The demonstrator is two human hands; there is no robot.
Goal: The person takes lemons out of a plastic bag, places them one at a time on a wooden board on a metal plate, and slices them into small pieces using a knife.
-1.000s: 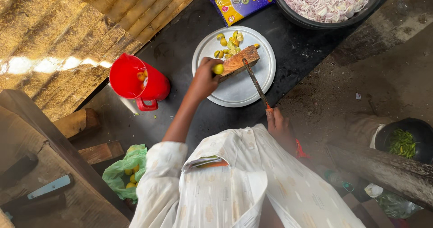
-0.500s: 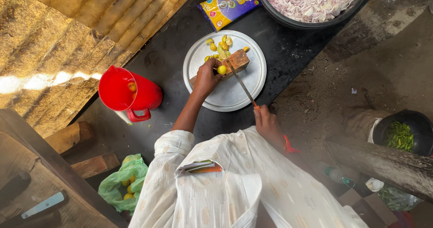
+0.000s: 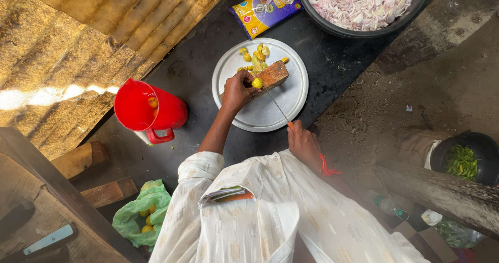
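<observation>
Two hands are at work over the round steel plate (image 3: 291, 104), and the main change from a second ago is small. The left hand (image 3: 238, 90) was set on the left end of the small wooden block (image 3: 273, 75) then and is there now, its fingers curled together and pinching a small yellow fruit (image 3: 257, 83), probably a lemon or lime, against the wood. The right hand (image 3: 303, 144) is closed around the orange handle of a thin knife (image 3: 275, 104), whose blade slants up from that hand toward the fruit. A second ago the blade lay further to the right of the left hand's fingers; half a second ago and now its tip sits right at the fruit, touching or nearly so. Whether the edge has entered the skin I cannot tell at this distance.

So the cutting is in mid-stroke on one more piece rather than between pieces. Just beyond the left hand's fingertips, halved yellow pieces (image 3: 254, 55) lie heaped on the plate, much as before. Well off to the left of the left hand stands a red plastic jug (image 3: 171, 112) with a fruit inside. Beyond both hands lie a yellow and purple packet (image 3: 265, 8) and a dark bowl of sliced onion (image 3: 358, 3). Near the left elbow, lower down, a green bag (image 3: 138, 219) holds more yellow fruit.
</observation>
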